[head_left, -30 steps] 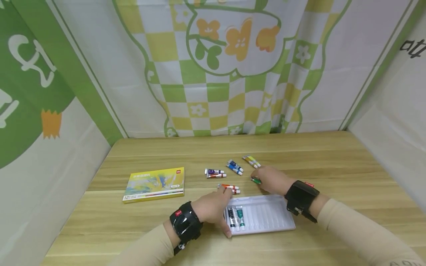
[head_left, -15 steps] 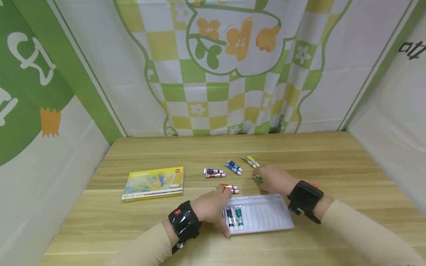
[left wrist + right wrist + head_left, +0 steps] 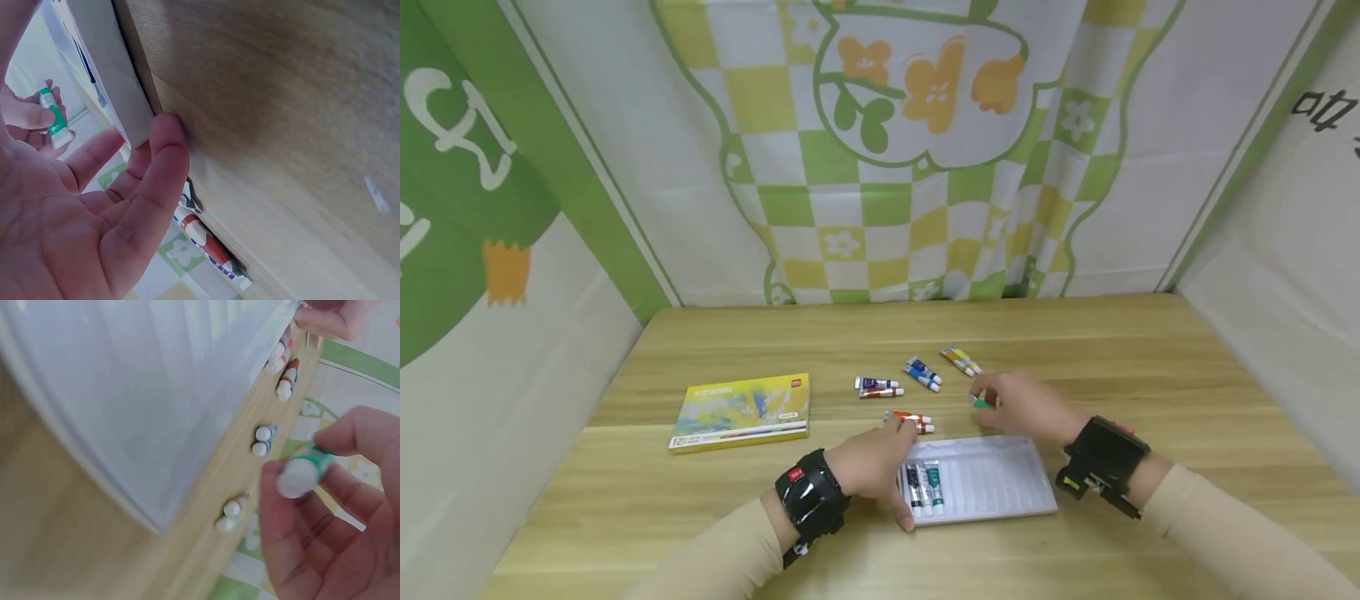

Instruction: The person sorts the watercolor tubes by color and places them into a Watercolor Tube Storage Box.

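A white plastic tray (image 3: pixel 996 475) with ridged slots lies on the table; a black, a white and a dark green paint tube (image 3: pixel 934 483) lie in its left slots. My left hand (image 3: pixel 867 460) holds the tray's left end, thumb at the near corner and fingers at the far one. Behind the tray, my right hand (image 3: pixel 1028 408) pinches a green paint tube (image 3: pixel 306 470) between thumb and fingers. In the right wrist view its white cap points at the camera. The tube also shows in the left wrist view, past the tray.
Beyond the tray lie pairs of paint tubes: orange and red (image 3: pixel 912 418), purple and brown (image 3: pixel 880 388), two blue (image 3: pixel 922 374), two yellowish (image 3: pixel 961 361). A flat yellow paint box (image 3: pixel 741 412) lies at the left. A patterned curtain (image 3: pixel 887 208) hangs behind the table.
My right hand, with the green tube, has drawn slightly back and turned at the wrist, so more of the tube shows. My left hand stays on the tray.
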Available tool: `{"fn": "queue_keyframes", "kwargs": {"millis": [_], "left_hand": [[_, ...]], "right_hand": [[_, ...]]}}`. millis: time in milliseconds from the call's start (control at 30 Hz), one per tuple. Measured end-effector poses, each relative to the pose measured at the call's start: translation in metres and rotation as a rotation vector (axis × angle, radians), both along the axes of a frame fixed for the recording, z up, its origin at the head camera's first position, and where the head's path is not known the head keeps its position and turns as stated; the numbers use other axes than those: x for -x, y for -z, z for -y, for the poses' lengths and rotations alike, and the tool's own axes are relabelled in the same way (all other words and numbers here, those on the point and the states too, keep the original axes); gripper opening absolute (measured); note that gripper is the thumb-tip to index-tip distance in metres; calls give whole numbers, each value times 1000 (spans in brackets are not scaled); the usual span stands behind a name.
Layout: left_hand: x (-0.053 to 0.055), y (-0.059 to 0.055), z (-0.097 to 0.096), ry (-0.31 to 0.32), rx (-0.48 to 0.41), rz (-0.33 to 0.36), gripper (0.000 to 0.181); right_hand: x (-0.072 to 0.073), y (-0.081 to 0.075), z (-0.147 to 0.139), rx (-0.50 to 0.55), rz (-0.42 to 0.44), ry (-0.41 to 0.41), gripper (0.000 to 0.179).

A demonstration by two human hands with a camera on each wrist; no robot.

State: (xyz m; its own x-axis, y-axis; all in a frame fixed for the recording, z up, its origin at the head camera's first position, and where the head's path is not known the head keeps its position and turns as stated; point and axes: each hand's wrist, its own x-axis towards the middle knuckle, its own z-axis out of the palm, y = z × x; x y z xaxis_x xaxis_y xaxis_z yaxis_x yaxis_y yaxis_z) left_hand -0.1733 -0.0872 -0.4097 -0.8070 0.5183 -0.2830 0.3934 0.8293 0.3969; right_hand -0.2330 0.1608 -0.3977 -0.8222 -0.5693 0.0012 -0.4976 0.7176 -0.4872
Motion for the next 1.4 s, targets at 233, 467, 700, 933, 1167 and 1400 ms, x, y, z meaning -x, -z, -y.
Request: {"fn": "queue_keyframes", "kwargs": {"millis": [233,467,700,933,1167,1400], "left_hand": [[0,-1,4,-2,-7,13,106],[1,-4,2,-15,-13,23,110],[1,-6,0,-16,-26,30,106],[1,-6,-1,-10,-22,28,104],[0,-5,-1,-10,-26,28,104],[0,-4,-1,-5,-23,33,103]], "right_hand": [[-7,5,4,227,220,11,7],[-20,7,11,464,592,50,19],[-33,11,21,572,740,125,29],[-38,17,27,604,771,144,26],[-44,25,30,621,771,162,25],[-46,32,31,582,755,155,24]]}}
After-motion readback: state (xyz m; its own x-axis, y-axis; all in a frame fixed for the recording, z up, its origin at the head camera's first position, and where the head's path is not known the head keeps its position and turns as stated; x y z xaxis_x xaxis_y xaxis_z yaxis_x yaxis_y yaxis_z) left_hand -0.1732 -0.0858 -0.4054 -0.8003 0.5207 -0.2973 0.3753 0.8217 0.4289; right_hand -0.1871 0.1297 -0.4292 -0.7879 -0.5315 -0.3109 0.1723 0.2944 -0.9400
